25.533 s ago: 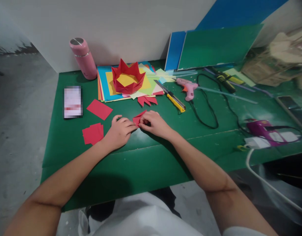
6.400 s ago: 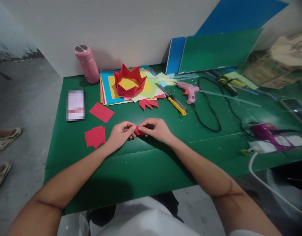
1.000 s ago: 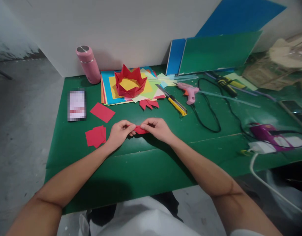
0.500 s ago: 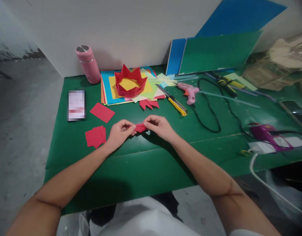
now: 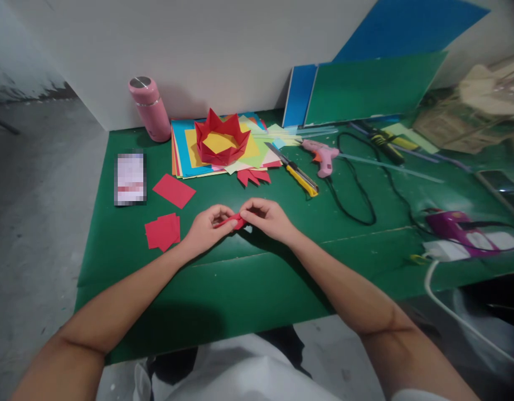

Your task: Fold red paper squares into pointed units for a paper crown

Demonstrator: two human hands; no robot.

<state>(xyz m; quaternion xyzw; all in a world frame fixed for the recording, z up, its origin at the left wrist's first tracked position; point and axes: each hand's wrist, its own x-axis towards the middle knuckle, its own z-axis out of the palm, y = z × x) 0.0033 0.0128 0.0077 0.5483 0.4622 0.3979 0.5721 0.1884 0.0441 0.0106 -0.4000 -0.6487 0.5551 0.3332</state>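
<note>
Between my two hands is a small folded red paper (image 5: 239,222), partly covered by my fingers. My left hand (image 5: 211,225) pinches its left side, with the thumb on top. The fingers of my right hand (image 5: 267,220) are closed on its right end. To the left lie a red paper rectangle (image 5: 174,191) and a small pile of red paper pieces (image 5: 163,231). Beyond my hands, a pointed red paper ring (image 5: 202,149) stands on a stack of coloured paper (image 5: 179,159). Several folded red paper points (image 5: 254,177) lie at the stack's front edge.
A yellow utility knife (image 5: 296,175) and a pink glue gun (image 5: 323,157) with a black cord lie to the right. A pink bottle (image 5: 151,114) stands back left, above a blurred-out rectangle (image 5: 130,179). A purple box (image 5: 449,228) and white plug sit far right on the green table (image 5: 257,289).
My hands have drawn closer together on the red paper, and less of it shows between the fingers. My left thumb has shifted right along it.
</note>
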